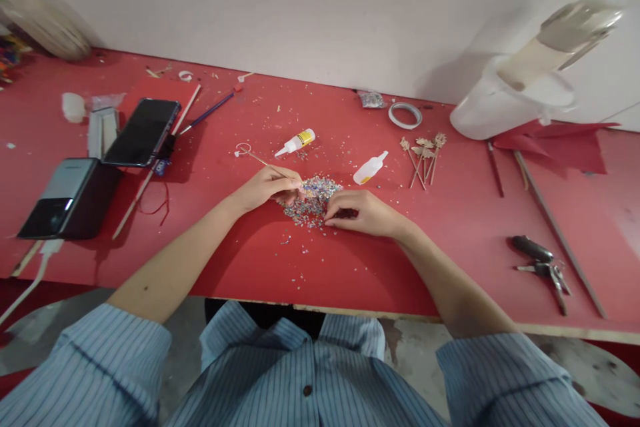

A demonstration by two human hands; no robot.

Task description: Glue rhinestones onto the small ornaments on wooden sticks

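My left hand (273, 188) is closed round a thin stick (259, 159), which slants up and left to a small pale ring at its far end. The stick's near end, at my fingertips, lies over a heap of glittery sequins (309, 215). At the heap's right edge, the fingers of my right hand (367, 213) are pinched together; anything between them is too small to make out. Behind the heap lies a small glue bottle (296, 143) with a yellow label. A second white bottle (371, 168) lies above my right hand.
Several sticks with cut-out heads (424, 155) and a tape roll (405, 116) lie right of the bottles. Farther right are a white bucket (477, 107) and keys (545, 267). A phone (143, 132), a dark box-like device (70, 200) and a paintbrush (213, 110) occupy the left.
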